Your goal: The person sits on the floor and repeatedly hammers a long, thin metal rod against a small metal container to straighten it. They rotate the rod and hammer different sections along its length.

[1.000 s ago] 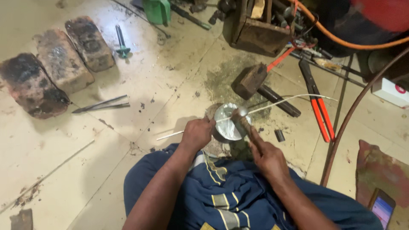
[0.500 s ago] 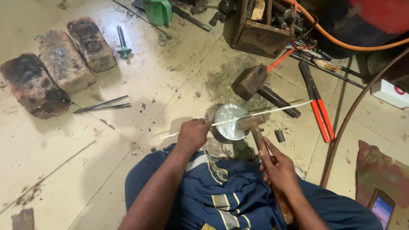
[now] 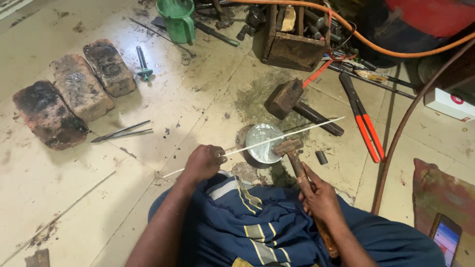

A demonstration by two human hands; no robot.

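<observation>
The person's arms are bare to the hands, left hand (image 3: 203,162) and right hand (image 3: 320,198), no sleeves or rings showing, and a dark blue wrap (image 3: 267,222) with pale and yellow stripes covers the lap.

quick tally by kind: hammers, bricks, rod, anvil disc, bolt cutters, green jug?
Hammers: 2, small hammer in the right hand, big sledge on the floor
Bricks: 3
Thin white rod: 1, held by the left hand
Round shiny metal disc: 1
Red-handled cutters: 1
Green jug: 1
Total: 9
</observation>
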